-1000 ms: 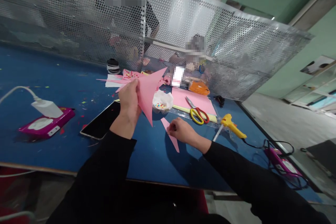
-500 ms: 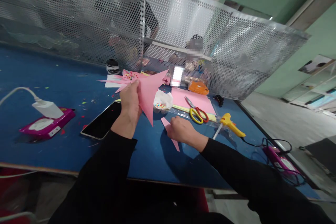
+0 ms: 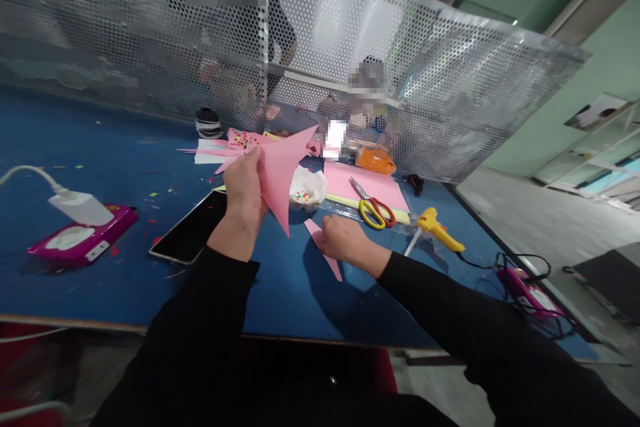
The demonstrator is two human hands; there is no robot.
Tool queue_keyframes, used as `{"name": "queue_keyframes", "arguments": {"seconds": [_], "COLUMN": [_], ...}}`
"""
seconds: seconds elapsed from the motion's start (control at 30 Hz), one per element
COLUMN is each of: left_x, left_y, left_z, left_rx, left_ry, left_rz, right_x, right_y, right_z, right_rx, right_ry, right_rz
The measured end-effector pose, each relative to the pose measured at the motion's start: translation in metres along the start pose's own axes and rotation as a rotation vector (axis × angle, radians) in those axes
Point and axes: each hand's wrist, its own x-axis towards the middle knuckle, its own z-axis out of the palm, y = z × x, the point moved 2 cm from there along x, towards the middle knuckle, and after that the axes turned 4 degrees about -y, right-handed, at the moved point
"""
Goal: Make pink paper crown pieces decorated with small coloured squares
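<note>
Raised over the blue table, my left hand (image 3: 244, 190) is closed on a large pink paper piece (image 3: 281, 173) with pointed corners, the thumb on its near side. To its right, my right hand (image 3: 345, 238) is curled in a pinch around the middle of a narrow pink paper strip (image 3: 331, 265), whose two ends stick out from the fingers. The two papers are apart. Beyond the hands stands a small bowl lined with white paper (image 3: 307, 185), with coloured bits in it. Scissors (image 3: 373, 207) with yellow and red handles lie on pink sheets (image 3: 345, 180).
A yellow glue gun (image 3: 440, 230) lies at right, its cord running to a purple power strip (image 3: 530, 293). At left are a black-screened phone (image 3: 193, 230) and another purple power strip (image 3: 75, 240) with a white plug. Across the back stands a perforated metal screen (image 3: 450, 93), with people behind it.
The view has shifted slightly, so the things on the table sit a little further left and higher. Both hands keep their hold on the pink papers with hardly any movement.
</note>
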Motion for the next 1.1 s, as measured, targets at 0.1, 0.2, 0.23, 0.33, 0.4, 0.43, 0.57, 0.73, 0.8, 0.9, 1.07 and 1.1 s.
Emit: {"name": "queue_keyframes", "arguments": {"seconds": [0.1, 0.2, 0.23, 0.33, 0.4, 0.43, 0.57, 0.73, 0.8, 0.9, 1.07, 1.1], "left_x": [0.0, 0.0, 0.001, 0.003, 0.004, 0.004, 0.004, 0.004, 0.004, 0.003, 0.003, 0.004], "left_y": [-0.001, -0.001, -0.001, -0.001, -0.002, -0.002, -0.004, -0.005, -0.005, -0.005, -0.006, -0.006], "left_z": [0.0, 0.0, 0.0, 0.0, -0.001, -0.001, -0.001, 0.0, 0.0, -0.001, -0.001, -0.001], "left_rx": [0.003, 0.006, 0.009, 0.011, 0.011, 0.011, 0.007, -0.004, -0.005, -0.005, -0.003, -0.002], "left_ry": [-0.002, 0.0, 0.006, 0.021, 0.02, 0.019, 0.009, -0.016, -0.023, -0.032, -0.041, -0.042], "left_rz": [0.003, -0.001, -0.007, -0.013, -0.005, 0.001, 0.012, 0.008, 0.006, -0.001, -0.013, -0.015], "right_x": [0.004, 0.007, 0.008, 0.01, 0.009, 0.009, 0.004, 0.007, 0.013, 0.025, 0.033, 0.032], "right_y": [0.004, 0.011, 0.013, 0.017, 0.016, 0.015, 0.007, -0.006, -0.012, -0.018, -0.011, -0.006], "right_z": [0.001, 0.001, 0.001, 0.003, 0.005, 0.007, 0.009, -0.002, -0.007, -0.01, -0.006, -0.006], "right_rx": [0.036, 0.089, 0.109, 0.168, 0.199, 0.21, 0.21, 0.137, 0.096, 0.043, 0.004, 0.0], "right_ry": [-0.001, -0.005, -0.007, -0.009, -0.009, -0.009, 0.011, 0.036, 0.018, -0.051, -0.077, -0.066], "right_rz": [0.009, 0.046, 0.063, 0.101, 0.111, 0.11, 0.102, 0.097, 0.086, 0.075, 0.074, 0.076]}}
